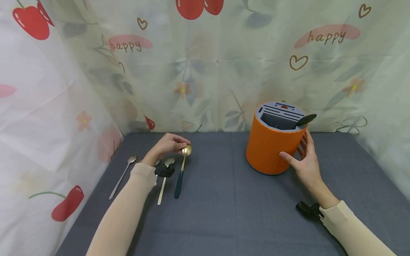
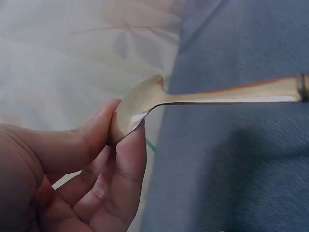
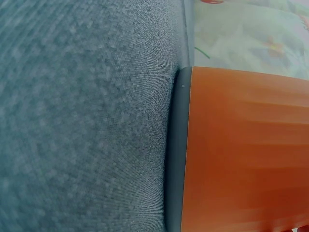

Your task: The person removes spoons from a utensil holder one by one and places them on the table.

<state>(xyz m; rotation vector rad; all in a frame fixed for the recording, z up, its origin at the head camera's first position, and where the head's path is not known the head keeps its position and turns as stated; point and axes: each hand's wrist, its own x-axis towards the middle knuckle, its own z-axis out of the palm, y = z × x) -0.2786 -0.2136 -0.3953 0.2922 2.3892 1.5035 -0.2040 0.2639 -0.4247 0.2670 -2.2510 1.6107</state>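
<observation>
My left hand [image 1: 171, 144] pinches a gold spoon [image 1: 186, 150] by its bowl, between thumb and fingers. The spoon's dark green handle [image 1: 179, 185] points toward me; in the left wrist view its gold neck [image 2: 231, 95] stretches right, above the cloth. On the right, an orange round knife block [image 1: 272, 149] stands upright with a grey slotted top. A dark utensil [image 1: 306, 120] leans out of its open compartment. My right hand [image 1: 305, 160] rests against the block's right side, thumb toward the front, fingers extended up along the side. The right wrist view shows the block's orange wall [image 3: 246, 154].
Left of the gold spoon lies a spoon with a pale handle [image 1: 162, 192], and beside it another spoon is mostly hidden by my wrist. A silver spoon [image 1: 123, 177] lies farther left. Grey cloth [image 1: 211, 213] covers the table; a printed curtain [image 1: 217, 78] hangs behind.
</observation>
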